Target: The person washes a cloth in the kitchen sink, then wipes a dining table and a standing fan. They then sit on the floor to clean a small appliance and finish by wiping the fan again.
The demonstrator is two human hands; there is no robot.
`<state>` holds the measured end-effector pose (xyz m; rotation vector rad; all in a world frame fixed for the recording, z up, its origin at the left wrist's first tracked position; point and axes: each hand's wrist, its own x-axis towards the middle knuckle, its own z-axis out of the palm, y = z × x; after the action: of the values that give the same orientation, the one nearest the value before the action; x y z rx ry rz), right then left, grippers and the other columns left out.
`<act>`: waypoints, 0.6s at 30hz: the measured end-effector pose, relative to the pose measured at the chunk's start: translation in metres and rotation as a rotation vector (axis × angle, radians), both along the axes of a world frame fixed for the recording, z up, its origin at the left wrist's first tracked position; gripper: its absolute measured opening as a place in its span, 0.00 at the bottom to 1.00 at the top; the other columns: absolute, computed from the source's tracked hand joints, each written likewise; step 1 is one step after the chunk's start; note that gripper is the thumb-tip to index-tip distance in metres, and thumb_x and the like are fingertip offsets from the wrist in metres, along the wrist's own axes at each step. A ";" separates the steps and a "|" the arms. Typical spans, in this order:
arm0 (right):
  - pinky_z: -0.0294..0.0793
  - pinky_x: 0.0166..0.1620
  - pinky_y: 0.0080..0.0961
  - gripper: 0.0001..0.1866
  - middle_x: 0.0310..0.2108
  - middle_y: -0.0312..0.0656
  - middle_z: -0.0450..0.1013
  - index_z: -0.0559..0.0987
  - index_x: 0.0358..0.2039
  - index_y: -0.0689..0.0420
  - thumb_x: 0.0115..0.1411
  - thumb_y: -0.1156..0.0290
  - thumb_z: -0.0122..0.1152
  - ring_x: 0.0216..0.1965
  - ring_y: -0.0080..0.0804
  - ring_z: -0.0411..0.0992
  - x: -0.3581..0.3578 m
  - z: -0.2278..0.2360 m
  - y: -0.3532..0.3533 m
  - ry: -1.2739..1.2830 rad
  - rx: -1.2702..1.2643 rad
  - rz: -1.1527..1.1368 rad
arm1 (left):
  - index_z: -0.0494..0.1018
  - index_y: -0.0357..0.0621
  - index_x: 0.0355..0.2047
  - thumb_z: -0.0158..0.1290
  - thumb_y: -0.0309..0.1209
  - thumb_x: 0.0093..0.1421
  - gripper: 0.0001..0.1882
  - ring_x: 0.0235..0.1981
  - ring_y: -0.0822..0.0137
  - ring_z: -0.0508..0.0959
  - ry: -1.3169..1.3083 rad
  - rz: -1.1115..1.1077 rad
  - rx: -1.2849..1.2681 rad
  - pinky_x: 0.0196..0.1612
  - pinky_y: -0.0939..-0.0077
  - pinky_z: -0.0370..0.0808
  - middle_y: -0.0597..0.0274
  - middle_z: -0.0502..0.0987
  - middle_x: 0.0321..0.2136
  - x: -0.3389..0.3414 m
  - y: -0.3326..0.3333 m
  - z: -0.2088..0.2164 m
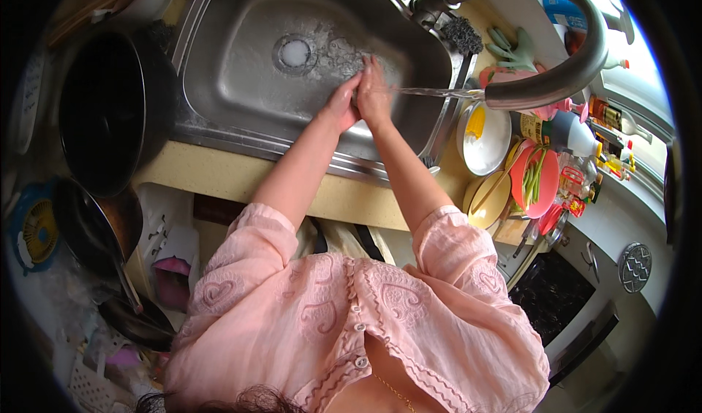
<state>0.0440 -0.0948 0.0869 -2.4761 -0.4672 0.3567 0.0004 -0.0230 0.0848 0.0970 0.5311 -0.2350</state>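
Currently | left hand (341,104), right hand (374,100) touching; fingers (371,69) straight, any grasp hidden, cannot tell | inside sink rim (248,141), room leftward

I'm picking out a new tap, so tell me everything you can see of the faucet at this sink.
The faucet is a gooseneck with a smooth, rounded grey spout that looks like brushed metal. Its base is at the right end of the sink, and the spout bends around in a broad arc to its outlet. It is running: a thin, clear water stream leaves the outlet towards the right hand. Neither hand touches it. A dark scouring pad sits near its base.
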 end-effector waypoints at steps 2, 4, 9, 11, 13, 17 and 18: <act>0.50 0.58 0.37 0.23 0.55 0.59 0.51 0.62 0.52 0.61 0.60 0.61 0.37 0.56 0.54 0.52 0.015 0.000 -0.014 -0.064 -0.012 -0.004 | 0.58 0.50 0.52 0.42 0.37 0.60 0.20 0.52 0.64 0.62 -0.114 0.018 0.113 0.50 0.61 0.64 0.62 0.62 0.51 -0.002 -0.004 0.004; 0.54 0.56 0.38 0.24 0.55 0.59 0.52 0.61 0.52 0.61 0.60 0.59 0.37 0.55 0.54 0.53 0.017 -0.006 -0.019 -0.098 0.069 0.013 | 0.57 0.49 0.53 0.43 0.34 0.60 0.20 0.51 0.63 0.63 -0.099 0.109 0.186 0.46 0.58 0.66 0.63 0.63 0.50 0.000 -0.010 0.003; 0.61 0.48 0.24 0.29 0.44 0.47 0.67 0.66 0.49 0.60 0.58 0.48 0.41 0.47 0.35 0.63 0.008 -0.004 0.001 0.868 0.573 -0.371 | 0.64 0.45 0.39 0.37 0.37 0.62 0.11 0.37 0.70 0.69 0.113 0.228 0.559 0.38 0.74 0.69 0.64 0.69 0.34 0.011 -0.012 -0.018; 0.65 0.40 0.23 0.27 0.40 0.42 0.68 0.69 0.44 0.59 0.58 0.48 0.40 0.40 0.28 0.65 0.002 -0.004 0.003 0.850 0.645 -0.457 | 0.65 0.41 0.35 0.35 0.37 0.63 0.13 0.32 0.70 0.69 0.201 0.145 0.651 0.35 0.74 0.68 0.63 0.69 0.30 0.016 -0.012 0.005; 0.67 0.36 0.22 0.27 0.35 0.40 0.69 0.70 0.42 0.59 0.58 0.47 0.40 0.36 0.27 0.66 -0.002 -0.005 0.002 0.793 0.677 -0.422 | 0.66 0.39 0.34 0.36 0.39 0.62 0.16 0.31 0.68 0.69 0.241 0.069 0.678 0.35 0.72 0.68 0.60 0.70 0.28 0.020 -0.009 -0.005; 0.65 0.18 0.19 0.24 0.26 0.37 0.70 0.73 0.36 0.57 0.59 0.48 0.39 0.21 0.23 0.67 -0.009 0.001 0.009 0.896 0.751 -0.415 | 0.70 0.38 0.27 0.38 0.42 0.60 0.20 0.26 0.70 0.71 0.361 -0.055 0.952 0.28 0.73 0.69 0.61 0.72 0.24 0.018 0.000 -0.023; 0.64 0.17 0.19 0.24 0.26 0.37 0.70 0.73 0.35 0.57 0.59 0.49 0.39 0.20 0.24 0.66 -0.011 0.004 0.009 0.906 0.732 -0.428 | 0.70 0.37 0.26 0.38 0.42 0.59 0.20 0.25 0.69 0.71 0.380 -0.045 1.015 0.28 0.73 0.68 0.61 0.72 0.24 0.017 -0.002 -0.026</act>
<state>0.0333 -0.0857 0.0905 -1.4352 0.2773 0.8701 0.0171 -0.0246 0.0583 1.0673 0.9893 -0.0044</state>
